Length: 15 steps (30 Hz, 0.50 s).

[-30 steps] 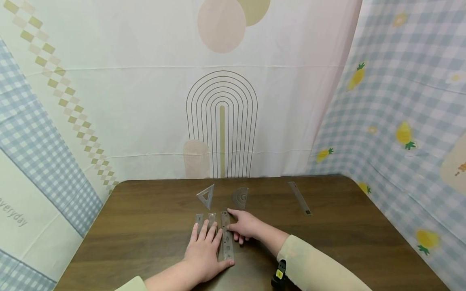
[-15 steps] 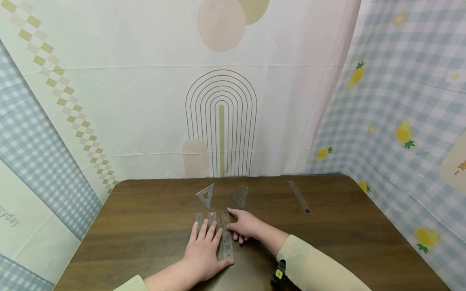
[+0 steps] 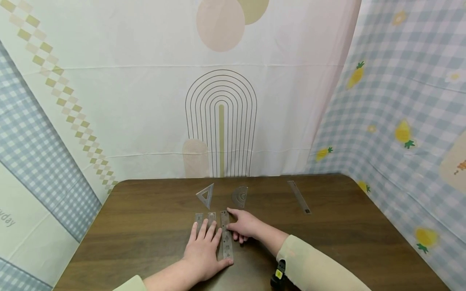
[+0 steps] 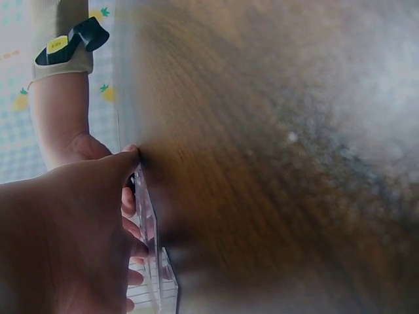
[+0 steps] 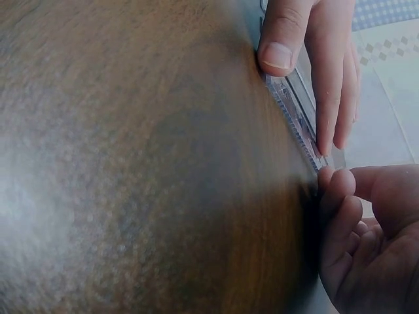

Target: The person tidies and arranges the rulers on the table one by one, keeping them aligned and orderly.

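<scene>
My left hand (image 3: 204,256) lies flat with spread fingers over a clear ruler (image 3: 198,217) on the left and another clear ruler (image 3: 212,216) beside it. Its thumb reaches the near end of a third ruler, a clear stencil ruler (image 3: 227,240) with cut-out shapes, to the right. At this ruler's right edge is my right hand (image 3: 244,224), its index finger stretched to the far end and its thumb lower on the edge. The other fingers curl loosely beneath. In the right wrist view, both hands touch the ruler stack's edge (image 5: 294,114).
Farther back on the brown wooden table (image 3: 145,226) lie a clear set square (image 3: 210,196), a clear protractor (image 3: 240,197) and, at right, a slim clear ruler (image 3: 300,198) set at a slant. A patterned curtain (image 3: 153,121) hangs behind the table.
</scene>
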Available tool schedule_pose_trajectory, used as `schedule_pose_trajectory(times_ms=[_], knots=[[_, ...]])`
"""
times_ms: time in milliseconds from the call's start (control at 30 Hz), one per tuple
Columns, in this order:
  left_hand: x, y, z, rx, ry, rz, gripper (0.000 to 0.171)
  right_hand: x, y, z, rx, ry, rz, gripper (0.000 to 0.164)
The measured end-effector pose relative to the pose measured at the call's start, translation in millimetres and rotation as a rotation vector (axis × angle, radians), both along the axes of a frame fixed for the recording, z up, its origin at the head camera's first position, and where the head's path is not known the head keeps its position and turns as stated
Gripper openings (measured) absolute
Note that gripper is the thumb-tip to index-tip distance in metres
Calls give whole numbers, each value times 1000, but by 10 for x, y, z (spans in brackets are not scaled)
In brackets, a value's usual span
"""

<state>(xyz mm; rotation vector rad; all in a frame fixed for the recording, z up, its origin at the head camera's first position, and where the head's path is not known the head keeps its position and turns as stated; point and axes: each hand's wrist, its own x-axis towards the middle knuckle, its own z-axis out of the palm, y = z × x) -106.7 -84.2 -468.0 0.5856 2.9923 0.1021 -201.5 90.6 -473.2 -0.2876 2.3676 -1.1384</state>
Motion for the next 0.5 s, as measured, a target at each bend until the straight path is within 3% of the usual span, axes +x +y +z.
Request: schedule_pose_trajectory(times_ms=[500], knots=[[18,-4,17,-4,28,4,97,13,-4,1,-6,0,-13,66]])
